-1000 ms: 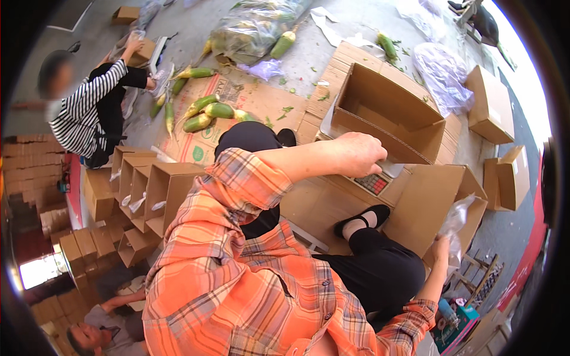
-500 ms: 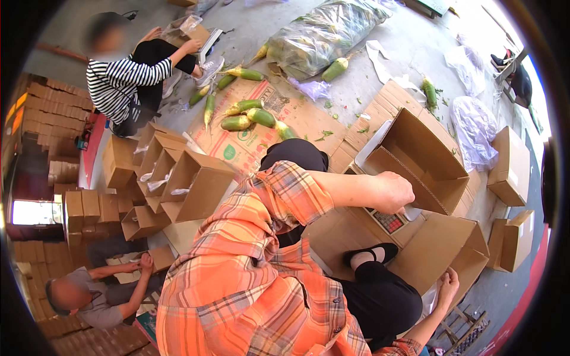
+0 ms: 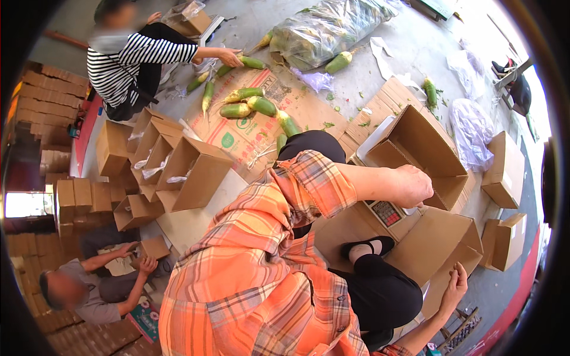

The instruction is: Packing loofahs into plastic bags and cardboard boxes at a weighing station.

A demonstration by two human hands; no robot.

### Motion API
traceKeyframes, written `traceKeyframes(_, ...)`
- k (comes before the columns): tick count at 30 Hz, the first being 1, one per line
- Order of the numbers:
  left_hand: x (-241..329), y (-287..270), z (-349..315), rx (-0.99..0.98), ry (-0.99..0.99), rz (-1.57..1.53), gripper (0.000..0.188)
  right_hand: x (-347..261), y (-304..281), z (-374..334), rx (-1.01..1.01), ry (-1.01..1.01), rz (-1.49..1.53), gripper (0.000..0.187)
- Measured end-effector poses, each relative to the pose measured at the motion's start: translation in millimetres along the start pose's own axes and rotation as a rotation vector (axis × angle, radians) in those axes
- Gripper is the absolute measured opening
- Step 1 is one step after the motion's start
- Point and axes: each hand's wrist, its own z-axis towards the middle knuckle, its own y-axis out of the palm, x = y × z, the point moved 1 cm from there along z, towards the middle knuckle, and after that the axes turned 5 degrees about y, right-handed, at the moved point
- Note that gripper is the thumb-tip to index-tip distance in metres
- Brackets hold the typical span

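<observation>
My left hand, fingers curled closed, is at the near rim of an open cardboard box; what it holds, if anything, is hidden. That box rests on a white-edged scale whose keypad shows below my wrist. Over the side of a second open box, my right hand is bent with its fingertips together; nothing I can name shows in them. A bit of whitish plastic film shows by this box, near my knee.
Green radishes lie on flattened cardboard at upper left, below a large clear bag of more. A person in stripes touches a radish; another person handles a small box. Open boxes stand left, more right.
My left hand has shifted slightly right along the box rim. My right hand has come up from the second box's side. The striped-shirt person's hand has reached to a radish.
</observation>
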Motion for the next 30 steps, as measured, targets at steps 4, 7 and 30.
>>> traceKeyframes(4, 12, -8, 4, 0.121, 0.060, 0.018, 0.030, -42, 2, -15, -0.023, -0.092, 0.062, 0.023)
traceKeyframes(7, 29, -17, -8, 0.212, 0.097, 0.022, 0.027, -87, 9, -34, -0.045, -0.135, -0.044, 0.022)
traceKeyframes(30, -55, 171, -300, 0.572, -0.734, -0.388, 0.021, -196, 86, -62, -0.165, -0.538, -0.114, 0.020)
